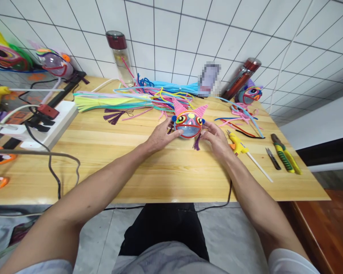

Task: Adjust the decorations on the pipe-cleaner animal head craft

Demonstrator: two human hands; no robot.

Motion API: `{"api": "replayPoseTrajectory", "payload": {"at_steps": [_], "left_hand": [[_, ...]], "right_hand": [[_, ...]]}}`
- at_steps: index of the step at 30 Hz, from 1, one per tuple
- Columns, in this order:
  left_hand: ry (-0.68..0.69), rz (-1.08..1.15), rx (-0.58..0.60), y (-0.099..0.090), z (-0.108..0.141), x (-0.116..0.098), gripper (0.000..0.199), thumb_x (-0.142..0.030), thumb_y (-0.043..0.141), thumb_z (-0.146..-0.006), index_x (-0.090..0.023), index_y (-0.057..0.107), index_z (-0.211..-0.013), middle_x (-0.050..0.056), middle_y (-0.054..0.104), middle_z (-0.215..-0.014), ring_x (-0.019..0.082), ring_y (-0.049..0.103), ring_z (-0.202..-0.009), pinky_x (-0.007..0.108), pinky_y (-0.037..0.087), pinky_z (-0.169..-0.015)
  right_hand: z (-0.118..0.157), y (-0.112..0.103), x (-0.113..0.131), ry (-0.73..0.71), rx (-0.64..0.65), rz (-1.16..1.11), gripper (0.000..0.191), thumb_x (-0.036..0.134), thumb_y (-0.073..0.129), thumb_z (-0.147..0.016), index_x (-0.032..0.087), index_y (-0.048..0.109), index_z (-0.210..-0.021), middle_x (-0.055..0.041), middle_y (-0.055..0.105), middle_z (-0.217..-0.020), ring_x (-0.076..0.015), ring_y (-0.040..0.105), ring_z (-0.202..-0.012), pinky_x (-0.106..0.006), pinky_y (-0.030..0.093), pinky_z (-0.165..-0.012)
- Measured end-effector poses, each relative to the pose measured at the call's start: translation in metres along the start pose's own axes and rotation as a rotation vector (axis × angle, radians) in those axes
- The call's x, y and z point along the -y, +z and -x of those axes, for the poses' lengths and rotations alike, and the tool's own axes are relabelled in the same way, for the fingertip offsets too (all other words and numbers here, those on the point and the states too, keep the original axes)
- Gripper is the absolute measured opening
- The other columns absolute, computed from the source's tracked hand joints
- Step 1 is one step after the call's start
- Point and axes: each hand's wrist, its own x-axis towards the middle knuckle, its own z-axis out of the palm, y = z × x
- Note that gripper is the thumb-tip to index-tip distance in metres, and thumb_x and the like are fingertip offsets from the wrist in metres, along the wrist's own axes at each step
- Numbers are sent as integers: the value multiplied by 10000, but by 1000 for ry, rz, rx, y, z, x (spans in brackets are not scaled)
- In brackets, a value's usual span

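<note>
A clear ball-shaped animal head [190, 131] faces up near the middle of the table, trimmed with pipe cleaners. It has pink pointed ears, yellow-ringed eyes, a red mouth line and blue pompoms. My left hand [162, 134] grips its left side, thumb on the front and fingers partly hidden behind. At its right side, my right hand [214, 135] holds the edge with bent fingers, close to a hanging purple tassel [196, 143]. Just right of that hand lies a yellow glue gun [238, 144] with a white glue stick in its back.
Bundled pipe cleaners [114, 102] lie behind my hands. Pliers [286, 154] and small snips [273, 159] rest at the right. A clear bottle [120, 57] and a red flask [241, 79] stand along the tiled wall. A power strip [60, 116] with cords sits at the left.
</note>
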Motion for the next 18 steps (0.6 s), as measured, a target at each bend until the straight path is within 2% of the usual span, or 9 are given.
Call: {"api": "replayPoseTrajectory", "payload": {"at_steps": [7,18], "left_hand": [[-10,-32,6,0,0,2,570,-644,671,-904,-183,644,-1237,112,766,-1243,311,700,-1167,422,560,-1000],[-8,-62,20,0,-1,4,603,-642,679,-906,-181,633,-1292,129,752,-1272,317,701,-1163,445,552,-1015]], "right_hand": [[0,0,1,6,-23,-34,514,322,801,-759,286,732,-1267,-48,792,-1263,-268,751,-1107,-448,622,-965],[-2,0,-3,15,8,-26,499,310,791,-759,284,717,-1252,-52,795,-1248,-274,758,-1111,-450,620,-959]]}}
